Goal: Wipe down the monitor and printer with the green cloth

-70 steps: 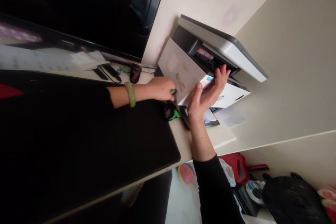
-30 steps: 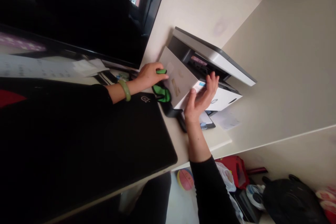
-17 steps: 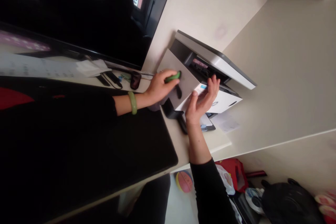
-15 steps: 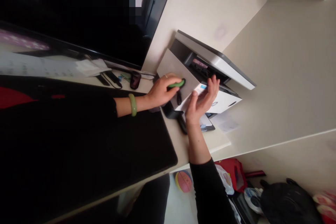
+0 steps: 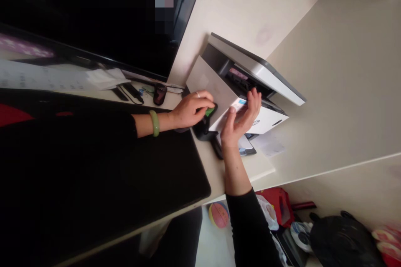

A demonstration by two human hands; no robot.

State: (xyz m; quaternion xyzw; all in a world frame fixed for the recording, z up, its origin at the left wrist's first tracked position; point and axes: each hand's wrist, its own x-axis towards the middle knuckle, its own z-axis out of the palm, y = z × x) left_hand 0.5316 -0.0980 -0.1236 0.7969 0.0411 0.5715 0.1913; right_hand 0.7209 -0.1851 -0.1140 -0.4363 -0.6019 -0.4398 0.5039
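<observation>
A white and grey printer stands tilted in view, its lid raised and the dark inside partly showing. My left hand, with a green bangle at the wrist, is at the printer's side panel. Its bent fingers close on a small green and black handheld tool; its exact kind is partly hidden by the fingers. My right hand grips the printer's front corner, thumb on the side and fingers over the upper edge near a blue label.
A large black screen stands behind a black desk mat. Cables, papers and a dark mouse-like object lie along the desk's back. Below the desk are a ball, a red bag and a black bag.
My left hand has shifted slightly left and turned, and the green tool has swung lower, with less of its green part showing. My right hand has stayed on the printer's corner.
</observation>
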